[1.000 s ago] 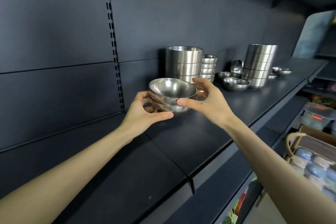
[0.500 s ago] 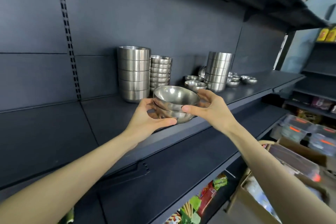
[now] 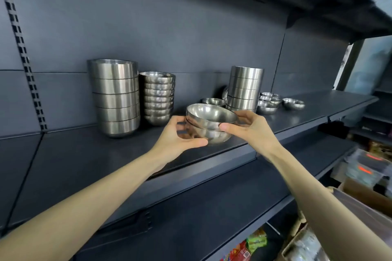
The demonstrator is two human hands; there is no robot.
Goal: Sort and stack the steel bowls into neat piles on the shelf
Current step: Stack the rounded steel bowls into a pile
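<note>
Steel on steel: two nested bowls (image 3: pixel 209 125) sit clasped between both hands, low over the front part of the dark shelf (image 3: pixel 84 154), just right of the small pile (image 3: pixel 159 97) and the big pile (image 3: pixel 115 96). A second ago the pair was held further left, clear of both piles and closer to the bare stretch of shelf; now the view has swung so the piles lie just beside the hands, and the bowls have dropped until the lower one looks to be touching or nearly touching the shelf, though I cannot tell which. My reading is that the pair is being set down as the start of a new pile, with sorting far from done: loose bowls (image 3: pixel 273 101) lie scattered by the far pile (image 3: pixel 245 89) at the right. The left hand (image 3: pixel 176 136) cups the lower bowl from the side, thumb stretched along its base and fingers curled behind. The right hand (image 3: pixel 251 127) pinches the rim of the upper bowl, thumb on the near wall and fingers behind the far edge. Both grips are closed firmly on the bowls, arms reaching forward and slightly up.
</note>
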